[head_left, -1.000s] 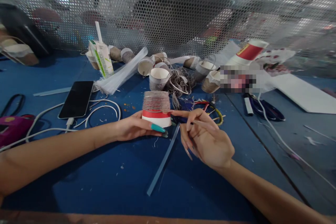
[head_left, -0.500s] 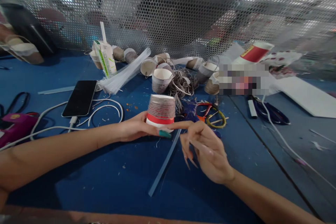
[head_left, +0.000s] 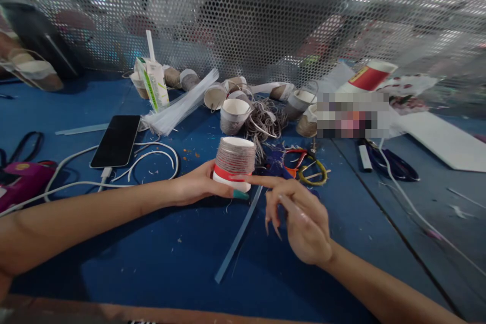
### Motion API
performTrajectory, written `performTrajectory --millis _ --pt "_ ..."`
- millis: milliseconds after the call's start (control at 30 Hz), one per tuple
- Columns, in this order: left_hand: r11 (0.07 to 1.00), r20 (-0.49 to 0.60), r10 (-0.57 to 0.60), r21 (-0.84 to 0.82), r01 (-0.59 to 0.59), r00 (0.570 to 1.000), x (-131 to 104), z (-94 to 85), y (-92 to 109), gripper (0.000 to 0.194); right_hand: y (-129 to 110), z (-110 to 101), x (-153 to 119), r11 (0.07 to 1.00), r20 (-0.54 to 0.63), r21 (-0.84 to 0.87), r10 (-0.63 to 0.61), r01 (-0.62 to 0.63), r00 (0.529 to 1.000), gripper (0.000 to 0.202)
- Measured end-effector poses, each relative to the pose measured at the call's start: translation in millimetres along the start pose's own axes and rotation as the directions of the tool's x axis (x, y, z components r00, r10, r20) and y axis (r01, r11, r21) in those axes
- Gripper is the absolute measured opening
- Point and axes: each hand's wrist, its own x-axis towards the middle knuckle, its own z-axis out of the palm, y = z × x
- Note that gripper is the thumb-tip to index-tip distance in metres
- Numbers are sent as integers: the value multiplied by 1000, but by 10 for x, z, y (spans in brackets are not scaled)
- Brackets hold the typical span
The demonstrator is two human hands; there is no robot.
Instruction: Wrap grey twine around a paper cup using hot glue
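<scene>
A paper cup (head_left: 235, 162) with grey twine wound round its upper part and a red and white band showing below is gripped in my left hand (head_left: 197, 182), the green-nailed thumb lying across its lower front. My right hand (head_left: 299, 212) holds nothing. Its index finger stretches out to the cup's red band, the tip seeming to touch it, while the other fingers are loosely bent and apart. Under the hands, a glue stick (head_left: 238, 237) or similar clear strip lies on the blue table (head_left: 159, 263). Just behind the cup are another twine-wrapped cup (head_left: 234, 116) and tangled grey twine (head_left: 268, 119).
A phone (head_left: 116, 140) with a white cable lies left, near a purple glue gun (head_left: 28, 185). A drink carton (head_left: 154, 86) and a bundle of clear strips (head_left: 182, 104) stand farther back. Orange-handled scissors (head_left: 294, 162) are right of the cup. Perforated metal (head_left: 235, 20) borders the back.
The cup has shifted slightly right and tilted, showing more red band. My right index finger has moved up a little along it, from its lower edge to the red band.
</scene>
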Motion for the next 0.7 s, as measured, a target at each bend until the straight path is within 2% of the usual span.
performTrajectory --millis 67,133,233,333,400,467,533,600,633,700 --pt "1000 -16 13 13 -12 1000 2 7 -8 47 5 21 -13 995 104 -81 -52 61 993 28" --pt "1000 -14 2 3 -2 1000 1 21 -1 44 11 35 -28 987 110 -121 -88 101 990 28" --pt "999 -10 -12 -32 12 1000 0 42 16 40 20 36 -61 985 -66 -144 -106 96 992 35" --pt "999 -28 -21 -45 20 999 3 48 20 42 15 16 -86 986 -232 -146 -112 79 966 39" --pt "999 -37 -15 -45 13 999 6 43 13 43 4 -5 -86 987 -244 -141 -116 83 963 37" --pt "999 -38 3 -34 -5 999 10 33 2 44 -6 -20 -69 983 -150 -136 -145 125 978 34" --pt "1000 -31 24 -18 -25 999 11 21 -6 44 -7 -23 -39 976 34 -148 -154 157 988 32" --pt "1000 -18 25 -12 -25 1000 8 13 -7 46 2 -16 -9 971 179 -172 -133 165 975 31" --pt "1000 -9 21 -14 -21 1000 4 10 -4 46 11 -12 2 971 213 -175 -122 160 969 31" --pt "1000 8 13 -26 -13 1000 -5 4 5 48 30 -8 13 976 190 -151 -126 156 974 32"
